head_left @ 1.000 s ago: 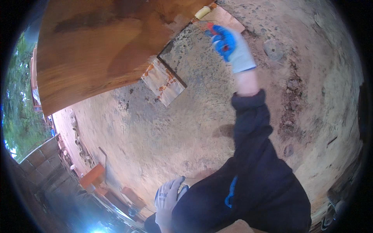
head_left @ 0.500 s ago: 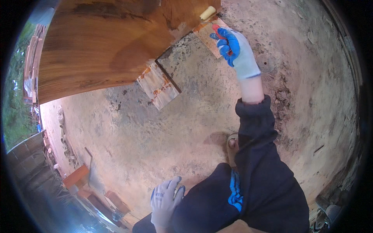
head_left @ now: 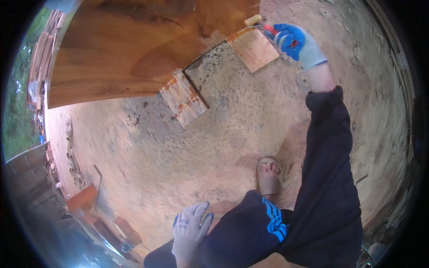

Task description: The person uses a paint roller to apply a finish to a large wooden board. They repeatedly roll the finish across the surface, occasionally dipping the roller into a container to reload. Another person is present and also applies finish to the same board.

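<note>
My right hand [head_left: 300, 44], in a white glove with a blue coated palm, is closed round the red handle of a paint roller [head_left: 253, 20]. The roller's cream sleeve is at the right edge of a large brown wooden slab [head_left: 111, 58] with a glossy, streaked surface; whether it touches the slab I cannot tell. My left hand [head_left: 188, 230], gloved in pale grey, lies by my left knee with its fingers apart and nothing visible in it. Below the slab's near edge, two pale wooden blocks stick out, one stained block [head_left: 184, 107] and one speckled block [head_left: 255, 50].
Rough, stained concrete floor [head_left: 214, 147] spreads around me. My sandalled foot [head_left: 269, 176] stands in front of my knee. Wood offcuts [head_left: 82, 198] lie at the lower left, and stacked planks [head_left: 42, 58] stand at the far left. A round disc [head_left: 303, 79] lies near my right wrist.
My right hand has moved to the right with the roller, away from the speckled block, which now shows more fully. The left hand has stayed by my knee.
</note>
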Demonstrator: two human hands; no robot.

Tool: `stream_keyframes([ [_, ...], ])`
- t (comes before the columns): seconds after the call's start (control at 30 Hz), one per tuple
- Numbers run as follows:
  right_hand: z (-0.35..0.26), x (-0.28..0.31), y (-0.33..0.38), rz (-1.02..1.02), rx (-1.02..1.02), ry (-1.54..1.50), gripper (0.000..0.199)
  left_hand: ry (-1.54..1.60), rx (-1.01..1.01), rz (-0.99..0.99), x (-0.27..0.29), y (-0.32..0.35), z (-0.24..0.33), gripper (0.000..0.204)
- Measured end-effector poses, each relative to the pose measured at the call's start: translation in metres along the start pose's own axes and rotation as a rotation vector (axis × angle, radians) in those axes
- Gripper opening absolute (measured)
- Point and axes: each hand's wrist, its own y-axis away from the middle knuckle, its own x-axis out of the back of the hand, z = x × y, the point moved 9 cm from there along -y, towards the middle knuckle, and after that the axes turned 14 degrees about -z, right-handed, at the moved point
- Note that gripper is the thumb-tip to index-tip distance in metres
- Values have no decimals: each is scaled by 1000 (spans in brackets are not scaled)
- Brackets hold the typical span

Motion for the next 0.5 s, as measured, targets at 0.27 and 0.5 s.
stream_keyframes([
  [0.27,-24,-21,26,-76,150,270,36,29,-13,20,3,0,3,33],
  [0.5,1,-61,53,-76,-47,189,29,30,-50,12,-1,-8,13,33],
])
